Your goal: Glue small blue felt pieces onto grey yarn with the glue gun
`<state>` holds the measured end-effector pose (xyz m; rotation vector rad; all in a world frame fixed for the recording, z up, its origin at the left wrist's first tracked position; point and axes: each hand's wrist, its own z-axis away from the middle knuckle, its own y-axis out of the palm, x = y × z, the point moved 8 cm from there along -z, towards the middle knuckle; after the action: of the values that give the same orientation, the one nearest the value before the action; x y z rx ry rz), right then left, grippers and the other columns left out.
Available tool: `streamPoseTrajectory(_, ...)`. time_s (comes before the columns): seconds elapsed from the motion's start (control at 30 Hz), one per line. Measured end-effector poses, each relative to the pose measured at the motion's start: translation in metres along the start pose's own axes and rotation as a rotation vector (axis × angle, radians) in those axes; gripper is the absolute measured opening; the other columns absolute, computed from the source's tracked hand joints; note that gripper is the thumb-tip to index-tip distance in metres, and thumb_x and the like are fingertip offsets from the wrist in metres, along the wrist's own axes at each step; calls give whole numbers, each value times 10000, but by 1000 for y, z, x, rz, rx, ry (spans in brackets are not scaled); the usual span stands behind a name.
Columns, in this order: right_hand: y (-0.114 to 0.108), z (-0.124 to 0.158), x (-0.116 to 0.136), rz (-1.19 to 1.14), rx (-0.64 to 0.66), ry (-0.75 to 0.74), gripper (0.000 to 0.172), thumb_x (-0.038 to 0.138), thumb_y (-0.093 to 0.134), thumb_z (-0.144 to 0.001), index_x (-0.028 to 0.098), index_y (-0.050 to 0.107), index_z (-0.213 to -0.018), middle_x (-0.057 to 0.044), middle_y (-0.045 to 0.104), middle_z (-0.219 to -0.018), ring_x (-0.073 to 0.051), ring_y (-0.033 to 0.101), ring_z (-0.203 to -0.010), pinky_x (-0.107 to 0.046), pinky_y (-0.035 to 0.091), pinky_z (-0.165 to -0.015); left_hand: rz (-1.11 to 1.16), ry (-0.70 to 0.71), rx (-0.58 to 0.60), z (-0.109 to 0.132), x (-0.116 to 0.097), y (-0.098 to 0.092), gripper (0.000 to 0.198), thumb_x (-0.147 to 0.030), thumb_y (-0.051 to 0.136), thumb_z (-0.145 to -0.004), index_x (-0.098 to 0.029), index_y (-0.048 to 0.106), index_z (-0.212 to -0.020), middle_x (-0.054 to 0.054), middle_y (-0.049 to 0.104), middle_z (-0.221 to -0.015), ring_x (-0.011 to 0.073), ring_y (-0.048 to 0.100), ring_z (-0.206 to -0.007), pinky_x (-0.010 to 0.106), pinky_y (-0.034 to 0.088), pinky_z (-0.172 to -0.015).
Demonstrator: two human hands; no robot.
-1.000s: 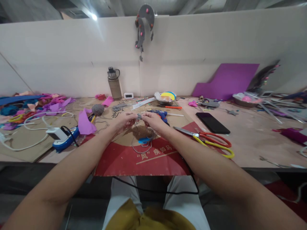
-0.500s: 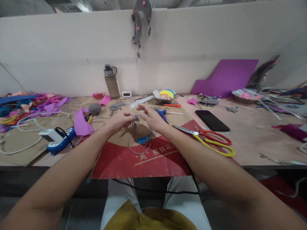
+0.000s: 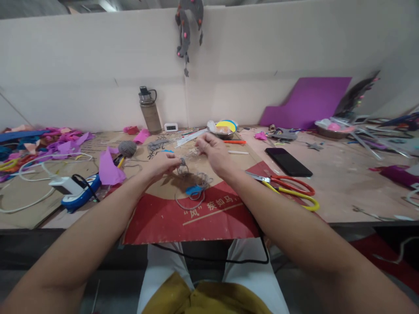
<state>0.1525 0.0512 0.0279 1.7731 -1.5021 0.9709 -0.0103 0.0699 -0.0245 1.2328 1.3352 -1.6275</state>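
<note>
My left hand (image 3: 164, 165) is closed in a pinch on a small grey piece (image 3: 183, 162) held just above a red and brown cardboard sheet (image 3: 196, 218). My right hand (image 3: 214, 152) is raised a little higher and to the right, fingers curled round a thin grey thread that runs back to the piece. Below the hands a loose tangle of grey yarn (image 3: 193, 192) with a small blue bit lies on the cardboard. A grey yarn ball (image 3: 127, 148) sits to the left.
Red and yellow scissors (image 3: 288, 187) and a black phone (image 3: 288, 162) lie to the right. A white charger and blue power strip (image 3: 77, 192) with cables sit left, beside purple paper scraps (image 3: 111, 168). A water bottle (image 3: 149, 111), small clock and bowl stand by the wall.
My right hand has pulled away from the left, up and to the right, and closed on the thread. It now covers the blue glue gun. The left hand keeps its pinch.
</note>
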Motion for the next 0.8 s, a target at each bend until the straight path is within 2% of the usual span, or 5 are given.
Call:
streamPoseTrajectory(0.17,-26,-5,-2,-141,-205,51,311,377,474,-890,217,370,-644,35,295,-601,-96,299,-538,-258,331,-551,64,-42,13,1,1,0,200,-268,705,-633,-136,575,-559,-9,450,-493,36,300,-397,194,152,-385)
streamPoseTrajectory(0.27,-16,-4,-9,43,-131,98,314,354,482,-879,205,410,-613,33,340,-571,-91,342,-530,-248,328,-524,113,-53,46,2,0,3,200,-270,725,-640,-126,592,-598,1,486,-530,31,317,-414,184,172,-388)
streamPoseTrajectory(0.43,9,2,-15,126,71,98,141,292,562,-797,178,635,-837,26,535,-668,-83,445,-565,-233,388,-537,162,-74,70,2,-2,5,215,-275,734,-650,-116,596,-610,-18,466,-523,19,301,-403,176,164,-377)
streamPoseTrajectory(0.63,6,2,-19,118,15,114,57,196,590,-730,175,628,-768,16,603,-696,-83,496,-593,-236,429,-569,221,-71,79,2,-2,6,206,-252,723,-662,-112,582,-609,-17,482,-530,16,330,-409,157,208,-383)
streamPoseTrajectory(0.8,7,5,-17,74,55,147,65,213,658,-698,160,661,-735,11,613,-659,-79,493,-576,-244,417,-576,232,-87,85,3,-2,7,193,-244,704,-673,-110,577,-620,-29,459,-501,11,287,-382,158,162,-360)
